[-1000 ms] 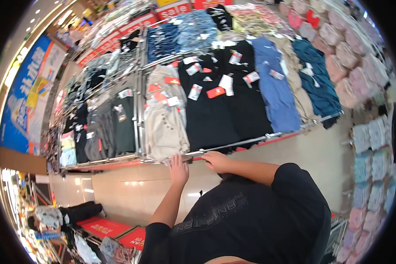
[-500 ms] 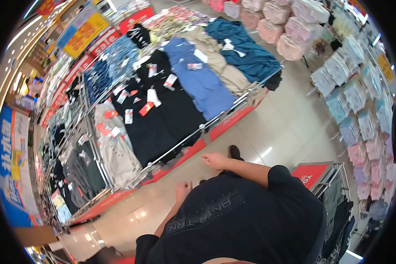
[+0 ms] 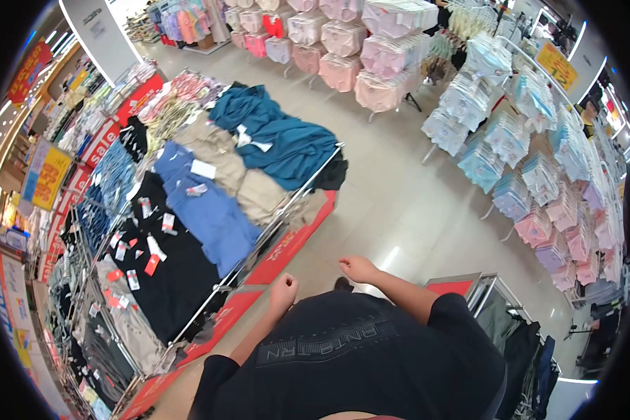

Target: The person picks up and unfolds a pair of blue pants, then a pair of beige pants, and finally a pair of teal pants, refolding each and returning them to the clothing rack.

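Observation:
My left hand (image 3: pixel 283 290) is raised in front of my black T-shirt (image 3: pixel 336 357), its fingers curled in with nothing seen in them. Held a little to the right, my right hand (image 3: pixel 358 269) is loosely closed too, thumb against the fingers, and no object shows in it. Neither hand touches the goods. Nearest to the left hand is the rail of a display bin holding folded trousers: black ones (image 3: pixel 171 266) with red and white tags, blue ones (image 3: pixel 210 210), beige ones (image 3: pixel 217 157) and a teal heap (image 3: pixel 269 140) at the far corner.
Tiled floor (image 3: pixel 371 203) runs between the bin and hanging racks. Packs of pale blue underwear (image 3: pixel 511 140) hang at the right, pink ones (image 3: pixel 392 77) at the back. A rack of dark trousers (image 3: pixel 514 343) stands close by my right side. Sale signs (image 3: pixel 98 143) line the bin.
My view has swung right and the bin has shifted left in it, with more of the aisle and underwear racks showing. Both hands stay closed; they have come closer together in view.

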A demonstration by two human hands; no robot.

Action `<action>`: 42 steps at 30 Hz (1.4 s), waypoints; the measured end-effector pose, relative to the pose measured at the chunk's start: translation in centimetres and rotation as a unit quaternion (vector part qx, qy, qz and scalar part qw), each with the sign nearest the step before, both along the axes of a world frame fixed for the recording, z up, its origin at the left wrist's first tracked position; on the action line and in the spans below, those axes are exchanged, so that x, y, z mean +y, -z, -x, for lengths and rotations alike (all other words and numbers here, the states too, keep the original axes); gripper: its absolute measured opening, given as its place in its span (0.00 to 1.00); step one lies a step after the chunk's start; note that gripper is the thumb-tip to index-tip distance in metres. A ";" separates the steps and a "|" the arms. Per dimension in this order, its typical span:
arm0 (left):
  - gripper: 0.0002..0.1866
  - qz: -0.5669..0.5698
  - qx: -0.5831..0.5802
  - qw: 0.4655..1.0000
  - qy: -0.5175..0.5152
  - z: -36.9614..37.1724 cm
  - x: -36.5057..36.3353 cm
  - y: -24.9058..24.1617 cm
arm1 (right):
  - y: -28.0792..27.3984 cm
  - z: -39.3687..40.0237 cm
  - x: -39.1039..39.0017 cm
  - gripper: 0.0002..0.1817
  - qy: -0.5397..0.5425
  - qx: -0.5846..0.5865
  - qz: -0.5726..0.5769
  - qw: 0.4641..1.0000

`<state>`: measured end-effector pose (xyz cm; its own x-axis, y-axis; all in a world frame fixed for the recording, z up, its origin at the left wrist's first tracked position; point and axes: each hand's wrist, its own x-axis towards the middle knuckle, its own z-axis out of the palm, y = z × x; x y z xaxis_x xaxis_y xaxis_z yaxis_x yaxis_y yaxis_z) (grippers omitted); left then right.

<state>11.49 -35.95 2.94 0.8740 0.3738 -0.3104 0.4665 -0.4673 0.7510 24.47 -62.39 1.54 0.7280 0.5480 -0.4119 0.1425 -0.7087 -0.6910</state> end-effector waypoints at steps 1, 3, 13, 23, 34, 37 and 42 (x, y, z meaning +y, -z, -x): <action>0.14 0.015 0.015 1.000 0.022 -2.1 -0.9 0.0 | -0.8 -1.3 -1.8 0.23 0.033 -0.009 0.007 0.999; 0.13 0.058 -0.035 0.997 0.042 -5.8 -2.3 0.4 | -0.9 -2.9 -4.8 0.23 0.086 -0.010 -0.018 0.996; 0.16 0.096 -0.117 0.986 0.070 -26.1 -3.9 -0.9 | -1.9 -7.2 -9.4 0.23 0.233 0.055 -0.048 0.970; 0.37 0.304 -0.003 0.913 -0.273 -46.4 3.7 4.6 | -3.2 -26.7 -9.3 0.22 0.245 0.029 -0.027 0.969; 0.37 0.427 0.003 0.814 -0.394 -53.1 5.6 6.4 | -4.1 -44.9 -1.5 0.21 0.049 0.026 -0.015 0.998; 0.37 0.424 -0.024 0.792 -0.439 -53.1 5.3 6.1 | -4.9 -49.1 0.1 0.20 -0.016 0.043 0.007 0.999; 0.30 0.358 -0.072 0.791 -0.491 -53.8 4.1 5.1 | -2.7 -56.8 1.7 0.21 -0.138 0.037 -0.009 0.990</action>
